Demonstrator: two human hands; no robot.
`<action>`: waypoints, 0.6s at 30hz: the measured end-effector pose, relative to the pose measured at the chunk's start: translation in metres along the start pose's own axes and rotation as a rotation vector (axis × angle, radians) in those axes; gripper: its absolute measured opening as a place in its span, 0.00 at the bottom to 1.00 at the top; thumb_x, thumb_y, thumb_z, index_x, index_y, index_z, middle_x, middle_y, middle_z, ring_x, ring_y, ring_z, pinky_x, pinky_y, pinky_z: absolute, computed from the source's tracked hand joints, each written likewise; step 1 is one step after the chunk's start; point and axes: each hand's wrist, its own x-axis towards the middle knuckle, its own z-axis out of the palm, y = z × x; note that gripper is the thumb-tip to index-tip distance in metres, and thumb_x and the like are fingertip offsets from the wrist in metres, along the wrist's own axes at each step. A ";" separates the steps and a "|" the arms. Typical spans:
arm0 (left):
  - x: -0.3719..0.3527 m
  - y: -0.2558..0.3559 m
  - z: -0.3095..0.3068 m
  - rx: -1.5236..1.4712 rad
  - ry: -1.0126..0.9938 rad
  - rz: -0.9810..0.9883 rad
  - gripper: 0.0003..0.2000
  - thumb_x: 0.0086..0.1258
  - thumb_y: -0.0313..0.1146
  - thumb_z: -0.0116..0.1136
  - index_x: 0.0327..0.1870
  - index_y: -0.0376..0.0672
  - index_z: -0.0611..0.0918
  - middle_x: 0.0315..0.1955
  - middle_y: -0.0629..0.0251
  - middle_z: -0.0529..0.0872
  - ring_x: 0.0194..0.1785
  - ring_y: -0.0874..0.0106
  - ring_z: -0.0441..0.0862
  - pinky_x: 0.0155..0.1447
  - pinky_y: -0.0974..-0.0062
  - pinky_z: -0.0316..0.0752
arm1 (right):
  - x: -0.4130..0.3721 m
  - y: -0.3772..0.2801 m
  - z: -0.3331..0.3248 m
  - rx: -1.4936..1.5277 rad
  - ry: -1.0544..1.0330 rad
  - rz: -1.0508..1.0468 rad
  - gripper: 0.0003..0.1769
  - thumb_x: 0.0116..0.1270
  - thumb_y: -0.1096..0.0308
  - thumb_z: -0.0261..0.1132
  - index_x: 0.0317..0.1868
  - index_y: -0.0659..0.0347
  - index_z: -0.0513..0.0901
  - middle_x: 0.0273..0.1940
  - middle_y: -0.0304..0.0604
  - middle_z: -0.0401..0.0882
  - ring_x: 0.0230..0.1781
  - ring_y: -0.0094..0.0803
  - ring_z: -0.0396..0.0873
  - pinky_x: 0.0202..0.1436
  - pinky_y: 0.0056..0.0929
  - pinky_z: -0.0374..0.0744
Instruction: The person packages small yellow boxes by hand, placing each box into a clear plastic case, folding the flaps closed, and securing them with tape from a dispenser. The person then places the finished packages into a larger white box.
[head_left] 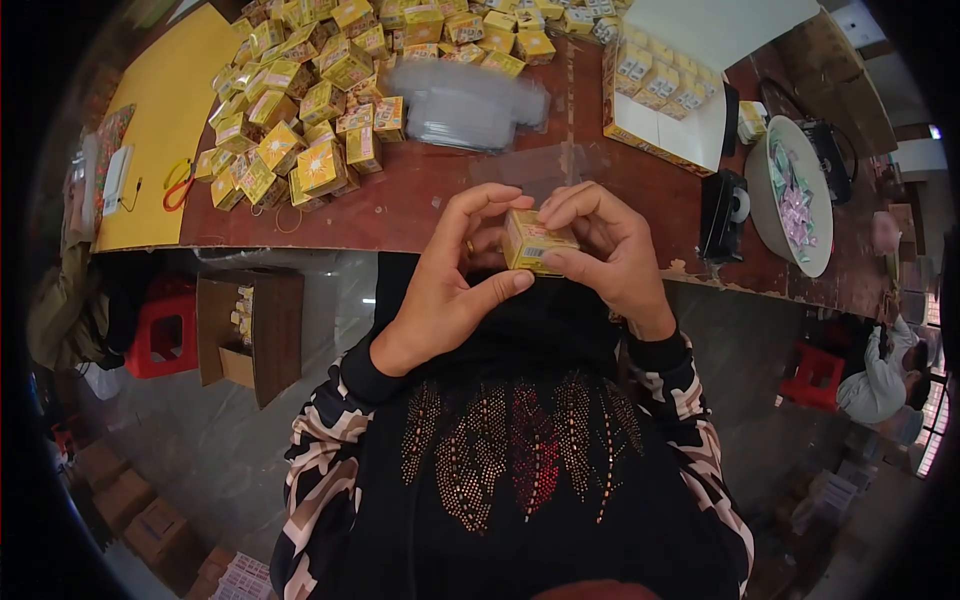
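Observation:
A small yellow printed box [528,240] with a barcode on its near side is held above the table's front edge. My right hand [610,245] pinches it, thumb on the near side and fingers over the top. Around its left side curls my left hand [450,270], with the index fingertip at the top and the thumb by the lower left corner. Some of the left fingers are partly hidden behind the box. Just beyond my hands, thin clear plastic sheets [545,165] lie on the red-brown table [430,215].
Many yellow boxes [320,165] are heaped at the back left, beside a stack of clear plastic [465,105]. At right are an open carton [655,130] holding boxes, a black tape dispenser [722,215] and a bowl [815,255] of wrapped packets. A person sits far right.

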 end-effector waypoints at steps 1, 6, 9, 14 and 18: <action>0.000 0.001 0.001 0.021 0.000 -0.002 0.33 0.66 0.19 0.66 0.70 0.41 0.63 0.67 0.58 0.71 0.63 0.69 0.77 0.64 0.71 0.76 | 0.001 -0.001 -0.001 -0.020 -0.011 -0.002 0.13 0.61 0.79 0.72 0.44 0.66 0.79 0.45 0.43 0.78 0.56 0.30 0.75 0.66 0.31 0.74; 0.000 0.005 0.003 0.045 -0.008 -0.013 0.32 0.67 0.19 0.64 0.70 0.41 0.64 0.67 0.60 0.71 0.65 0.69 0.77 0.64 0.71 0.76 | 0.000 -0.001 -0.005 -0.062 0.043 0.010 0.10 0.62 0.79 0.72 0.43 0.68 0.82 0.45 0.44 0.80 0.53 0.29 0.78 0.60 0.29 0.76; -0.001 0.007 0.002 0.086 -0.033 -0.024 0.32 0.68 0.19 0.64 0.71 0.41 0.64 0.66 0.60 0.71 0.64 0.70 0.77 0.64 0.71 0.76 | 0.003 0.001 -0.010 -0.065 0.009 -0.027 0.06 0.66 0.77 0.70 0.42 0.68 0.82 0.45 0.42 0.82 0.46 0.23 0.82 0.53 0.24 0.81; -0.004 0.002 0.002 -0.009 -0.051 -0.049 0.27 0.70 0.20 0.61 0.69 0.40 0.68 0.67 0.61 0.70 0.65 0.71 0.77 0.65 0.71 0.75 | 0.000 0.002 -0.011 -0.101 0.005 -0.028 0.04 0.69 0.75 0.69 0.39 0.67 0.83 0.44 0.43 0.83 0.45 0.25 0.82 0.52 0.25 0.80; -0.003 -0.003 0.001 -0.035 -0.036 -0.040 0.23 0.71 0.19 0.60 0.67 0.39 0.72 0.68 0.61 0.68 0.66 0.71 0.75 0.67 0.71 0.74 | -0.001 0.010 -0.016 -0.200 -0.011 -0.105 0.04 0.69 0.74 0.69 0.40 0.67 0.84 0.45 0.43 0.84 0.48 0.28 0.81 0.54 0.29 0.78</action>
